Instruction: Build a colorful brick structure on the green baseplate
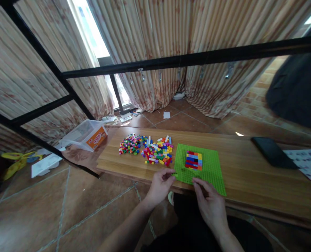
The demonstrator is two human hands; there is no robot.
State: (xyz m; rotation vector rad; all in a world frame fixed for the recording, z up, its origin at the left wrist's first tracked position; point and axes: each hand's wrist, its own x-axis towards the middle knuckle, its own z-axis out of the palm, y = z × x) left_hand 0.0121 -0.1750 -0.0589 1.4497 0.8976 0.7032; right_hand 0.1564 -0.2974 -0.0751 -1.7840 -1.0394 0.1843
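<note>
Between the thumb and fingers of my left hand (pixel 161 183) is a small green brick (pixel 174 174), held by the left edge of the green baseplate (pixel 213 171). My right hand (pixel 209 199) is at the plate's near edge, thumb and forefinger close together in a pinch; whether anything is between them is hidden. A low, layered block of red, blue, yellow and orange bricks (pixel 193 160) sits on the plate, with a dark spot in its middle. Left of the plate lies a pile of loose mixed bricks (pixel 159 151), and beyond it a pile of smaller ones (pixel 131 144).
All this rests on a long wooden table (pixel 239 150). A dark tablet-like object (pixel 273 152) and a printed sheet (pixel 309 164) lie at the right. Left of the table is a clear plastic bin (pixel 79 134) with an orange label. A black metal bar (pixel 166 63) crosses ahead, before curtains.
</note>
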